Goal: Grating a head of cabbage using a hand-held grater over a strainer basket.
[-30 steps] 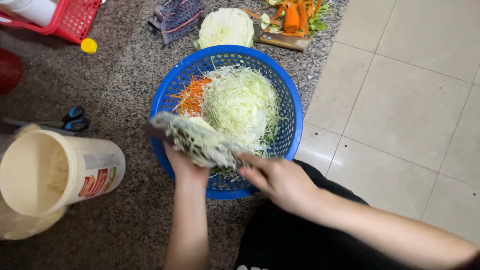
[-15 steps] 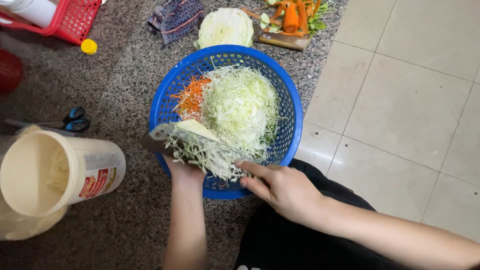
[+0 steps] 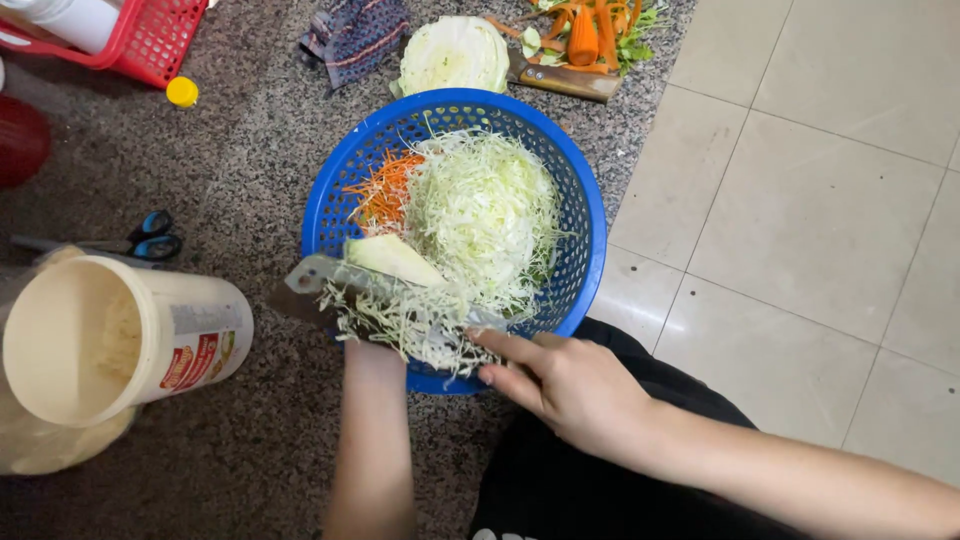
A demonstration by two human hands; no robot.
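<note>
Right hand [image 3: 570, 385] now fingering shredded cabbage [image 3: 405, 320]

Your left hand [image 3: 375, 350] is mostly hidden beneath the grater [image 3: 390, 305] and its clinging cabbage shreds [image 3: 410, 325], so you can't see its grip. The red basket [image 3: 140, 45], red lid [image 3: 20, 140] and cutting board [image 3: 570, 75] run off the frame. The scissors [image 3: 130, 243] seem partly covered by the tub [image 3: 110, 335].

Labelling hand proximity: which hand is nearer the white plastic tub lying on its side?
Left. The left hand is under the shred-covered blade, closer to the white plastic tub; the right hand is farther right, fingertips on the blade's far end.
</note>
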